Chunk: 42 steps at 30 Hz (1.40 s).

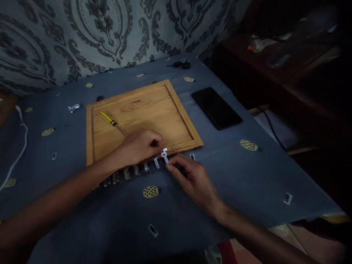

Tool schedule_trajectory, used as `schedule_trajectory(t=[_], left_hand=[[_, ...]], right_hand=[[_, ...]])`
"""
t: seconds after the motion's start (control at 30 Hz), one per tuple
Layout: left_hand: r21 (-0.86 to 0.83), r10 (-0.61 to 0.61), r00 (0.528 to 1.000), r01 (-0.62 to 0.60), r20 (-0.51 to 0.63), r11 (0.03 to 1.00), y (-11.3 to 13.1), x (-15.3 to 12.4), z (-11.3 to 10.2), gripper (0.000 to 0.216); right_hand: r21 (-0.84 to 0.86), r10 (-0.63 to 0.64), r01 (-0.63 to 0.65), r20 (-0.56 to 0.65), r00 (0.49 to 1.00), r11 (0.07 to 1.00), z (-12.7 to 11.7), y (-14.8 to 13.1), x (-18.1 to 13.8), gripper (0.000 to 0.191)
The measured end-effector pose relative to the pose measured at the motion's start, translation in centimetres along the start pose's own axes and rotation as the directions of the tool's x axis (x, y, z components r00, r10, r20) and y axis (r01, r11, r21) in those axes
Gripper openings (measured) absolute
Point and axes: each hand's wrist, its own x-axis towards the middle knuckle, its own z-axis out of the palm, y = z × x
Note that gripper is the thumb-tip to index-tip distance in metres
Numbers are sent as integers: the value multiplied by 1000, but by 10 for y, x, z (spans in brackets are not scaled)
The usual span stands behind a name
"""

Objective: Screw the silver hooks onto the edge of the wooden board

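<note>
A small silver metal bracket (165,156) is pinched between the thumb and fingers of my right hand (191,176), just off the front edge of a framed wooden panel (143,106). My left hand (140,146) rests over that same edge with its fingers curled closed; what they hold, if anything, is hidden. Several similar metal pieces (136,170) stand in a row along the panel's front side, partly behind my left wrist. On the panel lies a screwdriver (108,118) with a yellow and black handle, its tip hidden behind my left hand.
A black phone (217,108) lies right of the panel. Another metal piece (74,107) sits to the left, and a dark object (183,64) is at the back. The blue patterned cloth (236,183) covers the table; a white cable (20,146) runs along the left.
</note>
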Motion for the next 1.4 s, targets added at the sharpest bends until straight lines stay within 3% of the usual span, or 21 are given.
schedule_trajectory(t=[0.3,0.43,0.6,0.77,0.9,1.13,1.3,1.4], left_hand=[[-114,18,999,-15,27,993,-7,3,3,17],[-128,31,999,-29,13,991,-9,1,4,19],[-142,20,1000,-19,2,990,-9,-1,5,18],[-147,-1,1000,1,5,989,-6,-3,5,18],[-149,-31,999,32,10,988,-3,-3,4,20],[-226,-47,998,55,40,973,-1,-2,4,20],[-262,-55,997,67,51,963,0,-3,3,18],[-279,-52,998,63,46,958,0,-4,4,19]], right_hand=[[-61,-79,77,-25,997,995,0,2,-4,13],[-191,-150,142,-29,988,971,-2,0,-12,14],[-517,-305,298,75,950,803,-4,-5,-22,18],[-622,-323,433,288,901,653,-10,-1,-19,27],[-658,-331,482,351,876,579,-14,3,-13,34],[-586,-287,487,405,868,647,-17,2,-5,24],[-396,-165,291,322,932,871,-14,4,0,20],[-275,-223,296,268,937,915,-13,8,0,26]])
